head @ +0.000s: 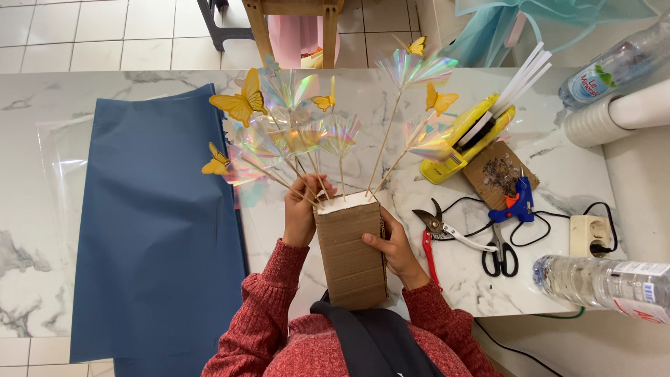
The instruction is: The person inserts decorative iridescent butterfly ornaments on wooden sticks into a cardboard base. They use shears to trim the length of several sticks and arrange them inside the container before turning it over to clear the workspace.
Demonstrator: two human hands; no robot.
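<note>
Head view, looking down over a white marble-pattern table. A cardboard block with a white foam top stands between the two hands, tilted back toward the person's chest. Right hand wraps the block's right side, fingers curled onto the front face, steadying it. Left hand sits at the block's upper left corner, fingers pinched closed around the lower ends of several thin wooden sticks where they enter the foam.

The sticks fan up and away from the hands, tipped with iridescent film fans and yellow paper butterflies.

Step in hand, by my reading: seating or adjusting a stick in the foam. A next move would call for a firm hold by the right hand while the left pushes straight down, without bending the stick.

Left of the left hand: blue wrapping sheet. Right of the right hand: pruning shears, black scissors, blue glue gun.
</note>
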